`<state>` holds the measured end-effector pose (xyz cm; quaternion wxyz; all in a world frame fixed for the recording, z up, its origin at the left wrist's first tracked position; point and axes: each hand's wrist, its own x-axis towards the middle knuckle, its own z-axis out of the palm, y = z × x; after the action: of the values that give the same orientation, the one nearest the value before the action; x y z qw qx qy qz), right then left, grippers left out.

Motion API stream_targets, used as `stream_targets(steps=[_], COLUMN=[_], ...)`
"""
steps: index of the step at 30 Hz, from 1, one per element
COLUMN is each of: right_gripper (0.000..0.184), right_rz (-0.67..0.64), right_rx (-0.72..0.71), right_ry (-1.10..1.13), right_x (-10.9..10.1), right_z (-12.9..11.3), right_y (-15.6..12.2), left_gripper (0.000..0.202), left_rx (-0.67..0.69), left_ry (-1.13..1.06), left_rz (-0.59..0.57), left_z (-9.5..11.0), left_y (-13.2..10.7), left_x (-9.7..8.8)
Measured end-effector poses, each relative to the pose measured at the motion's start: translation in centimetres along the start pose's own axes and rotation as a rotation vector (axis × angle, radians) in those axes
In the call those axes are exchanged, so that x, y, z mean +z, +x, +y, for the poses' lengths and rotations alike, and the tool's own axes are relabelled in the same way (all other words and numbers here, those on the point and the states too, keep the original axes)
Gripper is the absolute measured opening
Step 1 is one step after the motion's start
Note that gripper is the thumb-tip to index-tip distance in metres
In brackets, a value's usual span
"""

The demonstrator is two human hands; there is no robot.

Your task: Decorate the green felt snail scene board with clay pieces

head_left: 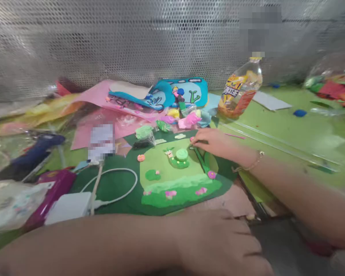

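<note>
My right hand [209, 142] reaches in from the right. Its thumb and fingers are pinched around a small piece of pink clay [192, 139] at the top of a green clay stem [200, 158]. The stem lies on a light green clay picture [161, 168], with a pink flower [211, 174] at its lower end. A green clay snail-like figure [180, 158] sits mid-picture, above a darker green strip with pink flowers [170, 194]. My left hand [224, 241] is low in front of the picture, back upward; its fingertips are hidden.
Clay packets [189, 120] and blue painted cutouts [186, 92] lie behind the picture. A tilted drink bottle [238, 90] stands at back right, near clear rods [276, 143]. A white charger [70, 207] with a looped cable is at left. Perforated metal [117, 42] closes the back.
</note>
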<state>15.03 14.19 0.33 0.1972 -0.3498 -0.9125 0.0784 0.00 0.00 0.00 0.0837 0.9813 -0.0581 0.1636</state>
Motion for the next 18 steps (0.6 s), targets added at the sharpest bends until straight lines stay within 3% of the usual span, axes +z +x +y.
stream_targets(steps=[18], right_gripper=[0.022], right_rz=[-0.089], right_rx=[0.030], right_ry=[-0.007], right_x=[-0.09], right_z=[-0.15], right_y=[-0.06], left_gripper=[0.026], left_rx=[-0.022], left_ry=[0.005], left_rz=[-0.020], left_z=[0.01], left_y=[-0.10], left_x=[0.29])
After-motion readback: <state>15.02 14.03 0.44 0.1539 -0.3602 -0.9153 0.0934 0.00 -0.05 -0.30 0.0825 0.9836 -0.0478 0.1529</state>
